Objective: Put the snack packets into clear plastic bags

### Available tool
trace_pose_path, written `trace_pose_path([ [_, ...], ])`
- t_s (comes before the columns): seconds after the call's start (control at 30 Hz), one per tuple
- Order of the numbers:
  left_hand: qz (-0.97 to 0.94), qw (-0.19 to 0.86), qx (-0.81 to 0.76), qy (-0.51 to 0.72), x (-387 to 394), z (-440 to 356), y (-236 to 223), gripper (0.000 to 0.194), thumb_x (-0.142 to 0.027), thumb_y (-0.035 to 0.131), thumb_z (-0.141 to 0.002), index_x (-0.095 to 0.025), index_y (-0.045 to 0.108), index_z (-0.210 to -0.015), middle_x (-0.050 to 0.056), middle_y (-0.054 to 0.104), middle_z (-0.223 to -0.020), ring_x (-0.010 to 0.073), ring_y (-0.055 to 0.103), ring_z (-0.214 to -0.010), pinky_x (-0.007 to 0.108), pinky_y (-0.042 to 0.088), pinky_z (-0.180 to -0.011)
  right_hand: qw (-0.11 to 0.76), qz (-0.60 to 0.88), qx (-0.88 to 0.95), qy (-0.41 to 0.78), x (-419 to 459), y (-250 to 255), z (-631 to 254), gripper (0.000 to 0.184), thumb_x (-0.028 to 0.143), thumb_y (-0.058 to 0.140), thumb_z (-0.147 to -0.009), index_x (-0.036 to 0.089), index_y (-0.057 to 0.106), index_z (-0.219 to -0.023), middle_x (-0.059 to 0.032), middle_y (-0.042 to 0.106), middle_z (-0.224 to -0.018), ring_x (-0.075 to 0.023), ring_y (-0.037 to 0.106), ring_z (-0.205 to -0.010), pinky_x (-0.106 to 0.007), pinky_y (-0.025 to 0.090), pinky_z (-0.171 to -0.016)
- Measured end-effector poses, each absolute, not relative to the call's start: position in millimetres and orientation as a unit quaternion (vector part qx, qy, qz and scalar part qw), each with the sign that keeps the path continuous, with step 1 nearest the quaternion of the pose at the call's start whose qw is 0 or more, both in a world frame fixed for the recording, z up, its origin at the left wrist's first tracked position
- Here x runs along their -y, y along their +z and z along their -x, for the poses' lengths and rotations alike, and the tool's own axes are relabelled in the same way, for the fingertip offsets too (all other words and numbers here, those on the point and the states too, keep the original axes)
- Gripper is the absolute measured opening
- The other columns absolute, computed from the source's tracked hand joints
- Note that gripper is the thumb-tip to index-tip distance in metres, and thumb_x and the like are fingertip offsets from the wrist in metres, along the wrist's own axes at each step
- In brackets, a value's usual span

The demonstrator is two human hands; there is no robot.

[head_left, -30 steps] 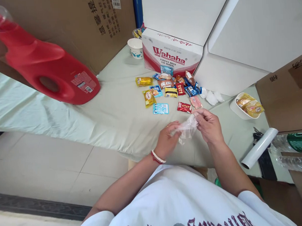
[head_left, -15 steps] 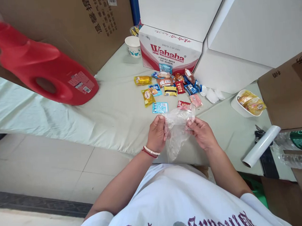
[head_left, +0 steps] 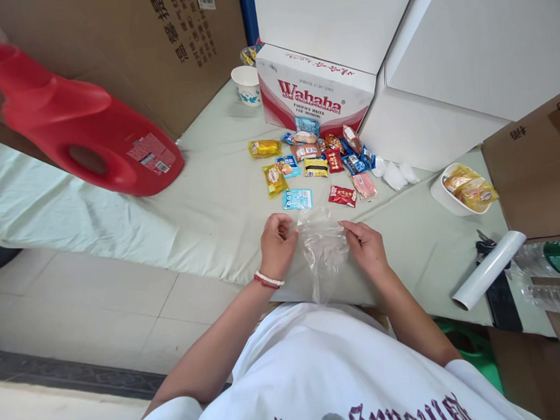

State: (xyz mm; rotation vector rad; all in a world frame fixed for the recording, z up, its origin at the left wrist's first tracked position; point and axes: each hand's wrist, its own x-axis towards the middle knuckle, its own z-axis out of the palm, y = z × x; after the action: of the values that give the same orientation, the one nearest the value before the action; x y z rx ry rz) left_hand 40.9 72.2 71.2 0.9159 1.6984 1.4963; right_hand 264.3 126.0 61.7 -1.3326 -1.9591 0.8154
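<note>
Clear bag [head_left: 326, 251]: thin, glossy, see-through plastic, creased all over, drawn fairly straight across the top and narrowing to a crumpled tail.
Tablecloth [head_left: 206, 225]: pale green, rippling into soft folds toward nine o'clock, twelve pointing away from the wearer.
Snack packets [head_left: 316, 167]: shiny, crimped, pillow-shaped, a colourful spread at twelve; a red packet [head_left: 342, 196] sits at one and a flat light-blue packet [head_left: 297, 199] at eleven, both just beyond the bag.
Wahaha carton [head_left: 316, 100]: boxy cardboard, blocking the way behind the packets.
Edges: hard red jug [head_left: 91, 131] at ten, paper cup [head_left: 248, 95] at eleven, white tub [head_left: 445, 198] at two, smooth white roll [head_left: 489, 270] at three.
Grip: left hand [head_left: 279, 247] pinching at nine, right hand [head_left: 367, 246] at three, fingertips closed on the bag's upper sides!
Bag's place: right between them, tail hanging toward six.
</note>
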Motion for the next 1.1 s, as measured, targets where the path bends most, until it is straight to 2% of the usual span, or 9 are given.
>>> trace_pose_path([
  [0.1, -0.399, 0.433, -0.592, 0.549, -77, -58, 80, 0.007, -0.025, 0.071, -0.076, -0.020, 0.067, -0.079, 0.000, 0.060, -0.080, 0.0133, 0.053, -0.071, 0.025, 0.042, -0.066, 0.283, 0.481, 0.803, 0.211, -122, 59, -265, 0.039, 0.024, 0.047, -0.097, 0.030, 0.079, -0.116, -0.0034, 0.061, -0.076, -0.0180, 0.058, -0.069, -0.029, 0.045, -0.064],
  [0.23, -0.333, 0.524, -0.598, 0.507, -96, -80, 72, 0.016, -0.032, 0.072, -0.076, -0.017, 0.071, -0.081, -0.001, 0.059, -0.068, 0.0132, 0.050, -0.062, 0.026, 0.039, -0.061, 0.271, 0.470, 0.821, 0.179, -117, 55, -267, 0.041, 0.021, 0.045, -0.099, 0.030, 0.077, -0.123, -0.0029, 0.059, -0.076, -0.0175, 0.056, -0.067, -0.029, 0.043, -0.062],
  [0.33, -0.294, 0.536, -0.606, 0.510, -110, -91, 63, 0.026, -0.036, 0.079, -0.071, -0.016, 0.073, -0.085, -0.001, 0.060, -0.068, 0.0117, 0.048, -0.061, 0.026, 0.038, -0.060, 0.274, 0.462, 0.822, 0.188, -113, 52, -268, 0.042, 0.021, 0.044, -0.100, 0.031, 0.076, -0.124, -0.0023, 0.057, -0.076, -0.0172, 0.055, -0.068, -0.028, 0.044, -0.064],
  [0.43, -0.285, 0.537, -0.584, 0.539, -116, -96, 60, 0.031, -0.042, 0.084, -0.065, -0.015, 0.072, -0.076, -0.001, 0.061, -0.068, 0.0105, 0.048, -0.063, 0.025, 0.038, -0.062, 0.279, 0.456, 0.819, 0.209, -110, 52, -269, 0.039, 0.024, 0.045, -0.100, 0.032, 0.077, -0.121, -0.0021, 0.057, -0.077, -0.0174, 0.056, -0.070, -0.028, 0.044, -0.065],
  [0.5, -0.276, 0.539, -0.566, 0.559, -116, -96, 62, 0.033, -0.044, 0.085, -0.063, -0.016, 0.069, -0.070, -0.003, 0.057, -0.063, 0.0096, 0.045, -0.061, 0.024, 0.036, -0.059, 0.285, 0.457, 0.811, 0.229, -110, 53, -270, 0.039, 0.026, 0.044, -0.101, 0.032, 0.076, -0.122, -0.0023, 0.058, -0.078, -0.0179, 0.057, -0.071, -0.029, 0.045, -0.067],
  [0.63, -0.262, 0.569, -0.532, 0.570, -109, -92, 68, 0.036, -0.046, 0.084, -0.064, -0.017, 0.066, -0.075, -0.007, 0.048, -0.055, 0.0071, 0.039, -0.051, 0.023, 0.029, -0.051, 0.314, 0.440, 0.792, 0.285, -112, 59, -276, 0.038, 0.026, 0.044, -0.102, 0.031, 0.077, -0.121, -0.0028, 0.060, -0.078, -0.0179, 0.059, -0.071, -0.030, 0.048, -0.068],
  [0.83, -0.190, 0.637, -0.513, 0.544, -99, -90, 80, 0.044, -0.057, 0.076, -0.073, -0.015, 0.065, -0.083, 0.000, 0.060, -0.075, 0.0046, 0.046, -0.045, 0.021, 0.016, -0.042, 0.331, 0.407, 0.798, 0.296, -113, 61, -284, 0.036, 0.024, 0.045, -0.101, 0.030, 0.079, -0.113, -0.0035, 0.062, -0.081, -0.0173, 0.061, -0.072, -0.030, 0.048, -0.066],
  [1.0, -0.206, 0.650, -0.492, 0.541, -96, -89, 83, 0.037, -0.044, 0.085, -0.064, -0.014, 0.067, -0.078, 0.000, 0.064, -0.070, 0.0033, 0.042, -0.046, 0.021, 0.022, -0.045, 0.313, 0.409, 0.803, 0.301, -108, 62, -283, 0.036, 0.026, 0.044, -0.102, 0.029, 0.078, -0.114, -0.0046, 0.064, -0.083, -0.0183, 0.062, -0.074, -0.032, 0.050, -0.068],
  [1.1, -0.220, 0.647, -0.489, 0.543, -95, -88, 84, 0.034, -0.042, 0.084, -0.066, -0.014, 0.069, -0.080, 0.000, 0.066, -0.071, 0.0037, 0.041, -0.046, 0.021, 0.024, -0.047, 0.307, 0.433, 0.791, 0.304, -115, 63, -300, 0.036, 0.032, 0.051, -0.100, 0.029, 0.068, -0.132, -0.0074, 0.068, -0.103, -0.0195, 0.064, -0.082, -0.033, 0.053, -0.071],
])
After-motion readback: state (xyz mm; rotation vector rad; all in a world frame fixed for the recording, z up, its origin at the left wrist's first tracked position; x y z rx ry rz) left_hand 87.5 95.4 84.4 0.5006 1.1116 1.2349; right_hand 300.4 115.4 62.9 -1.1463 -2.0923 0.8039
